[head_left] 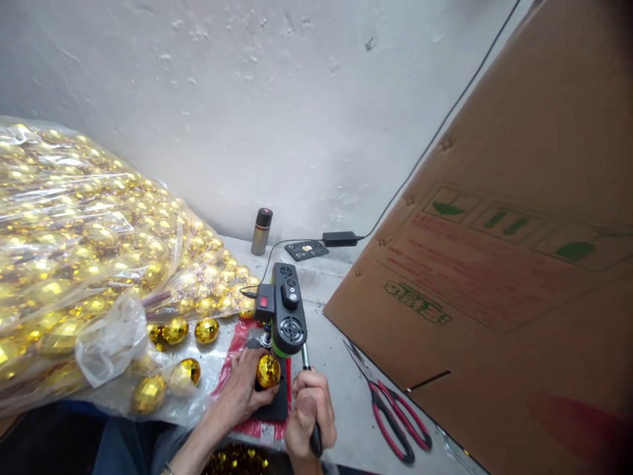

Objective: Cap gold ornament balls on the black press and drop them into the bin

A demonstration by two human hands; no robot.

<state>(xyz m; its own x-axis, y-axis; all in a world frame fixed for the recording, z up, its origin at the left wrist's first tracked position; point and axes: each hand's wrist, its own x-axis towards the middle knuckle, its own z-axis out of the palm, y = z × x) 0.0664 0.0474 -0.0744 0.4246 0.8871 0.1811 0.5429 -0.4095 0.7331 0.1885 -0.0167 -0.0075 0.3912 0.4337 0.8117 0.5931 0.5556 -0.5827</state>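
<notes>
My left hand (244, 386) is closed around a gold mirror-faceted ball (268, 371), keeping it on the dark base under a small bench drill press (289, 310). My right hand (311, 412) grips the black-ended feed lever (315, 435) on the press's right side. The press head is black with round grilles and a red switch. Whatever tool sits beneath the head is hidden from above. Several loose gold balls (206, 330) lie left of my left hand. Under the press is a red plastic sheet (254, 429).
A big clear bag of gold balls (99, 244) fills the left. Red-handled scissors (390, 415) lie at right beside a large cardboard box (494, 264). Behind stand a bottle (261, 231), a phone (306, 249) and a power adapter (340, 239) with its cable.
</notes>
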